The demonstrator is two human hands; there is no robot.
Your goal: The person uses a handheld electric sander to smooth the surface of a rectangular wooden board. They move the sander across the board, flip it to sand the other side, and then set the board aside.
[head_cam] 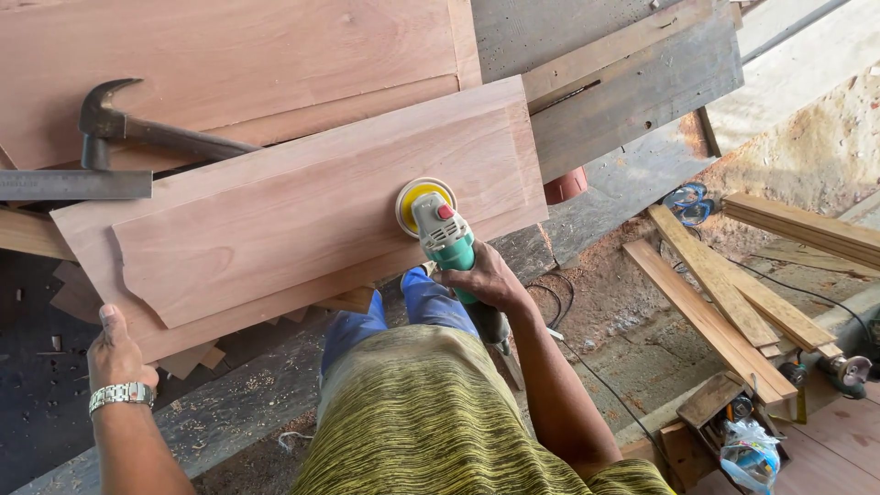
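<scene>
My right hand [486, 278] grips the green body of a power sander [446, 234]. Its yellow disc [415, 198] lies flat on a reddish wooden board [302, 197] near the board's lower right edge. My left hand [115, 353], with a metal watch on the wrist, presses its thumb against the lower left corner of the plank under that board. The sander's cord runs down past my right forearm.
A claw hammer [137, 131] and a steel square [73, 184] lie on boards at the upper left. Grey planks [632, 82] are at the upper right. Loose timber strips [724, 312], a small grinder [848, 371] and a box of tools [729, 417] sit on the sawdust floor at the right.
</scene>
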